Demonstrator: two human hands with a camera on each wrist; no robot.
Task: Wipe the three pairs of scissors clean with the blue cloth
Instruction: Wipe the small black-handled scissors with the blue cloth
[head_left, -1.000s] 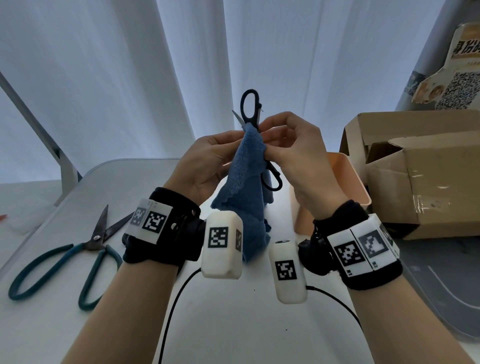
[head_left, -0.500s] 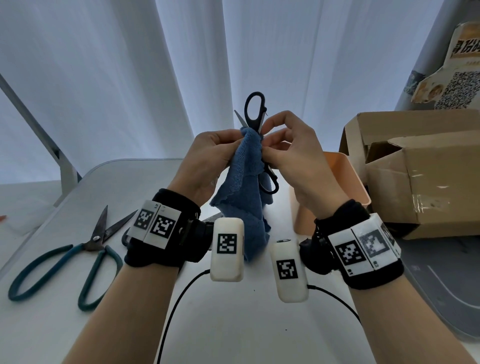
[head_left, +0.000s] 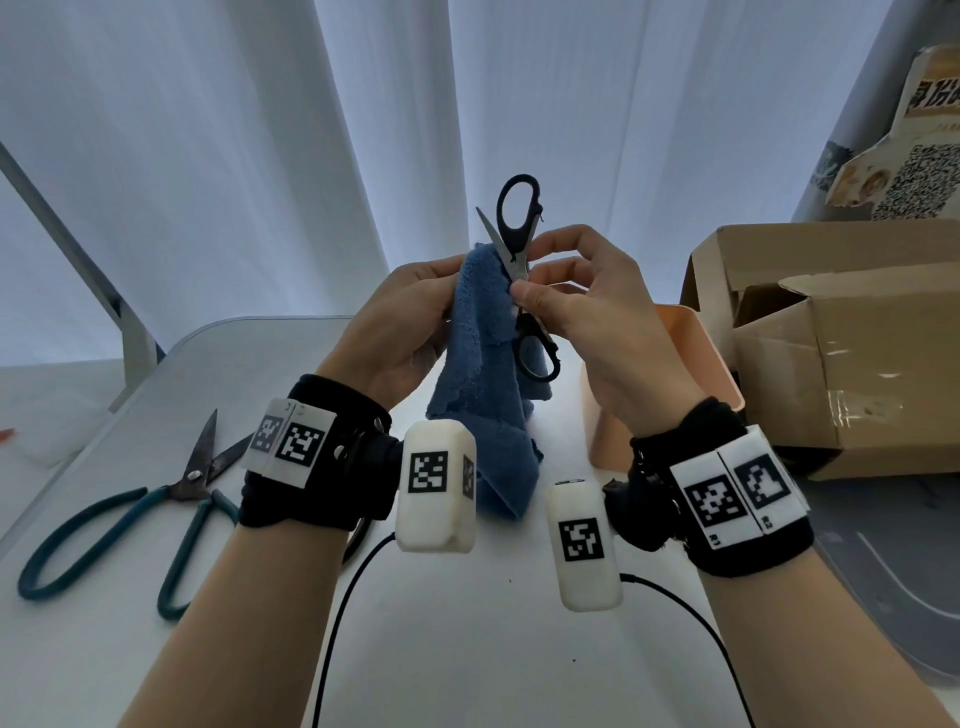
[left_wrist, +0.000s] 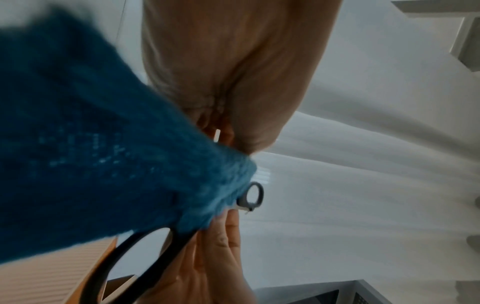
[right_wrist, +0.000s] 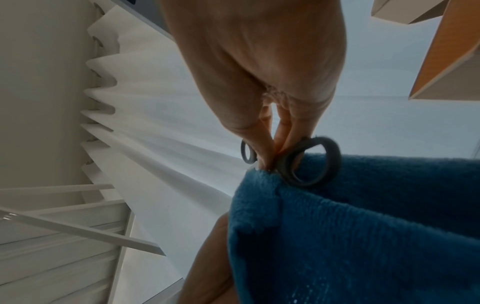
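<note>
Black-handled scissors (head_left: 517, 218) stand upright in front of me with the blades spread. My right hand (head_left: 540, 280) pinches them near the pivot. One handle loop points up and the other (head_left: 535, 358) hangs below. My left hand (head_left: 415, 312) grips the blue cloth (head_left: 483, 395), bunched against the lower part of a blade; the rest hangs down. In the right wrist view the right hand's fingers (right_wrist: 283, 139) pinch beside the handle loop (right_wrist: 311, 162) above the cloth (right_wrist: 363, 226). Teal-handled scissors (head_left: 130, 519) lie open on the table at the left.
A peach bin (head_left: 685, 338) stands right of my hands, with an open cardboard box (head_left: 841, 364) beyond it. The white table (head_left: 467, 649) runs under my forearms, crossed by black cables (head_left: 337, 597). A grey tray (head_left: 893, 597) lies at the right edge.
The cloth has slid down the blade, so more bare metal shows above it. The scissors have tipped slightly right. My right thumb now sits on the pivot.
</note>
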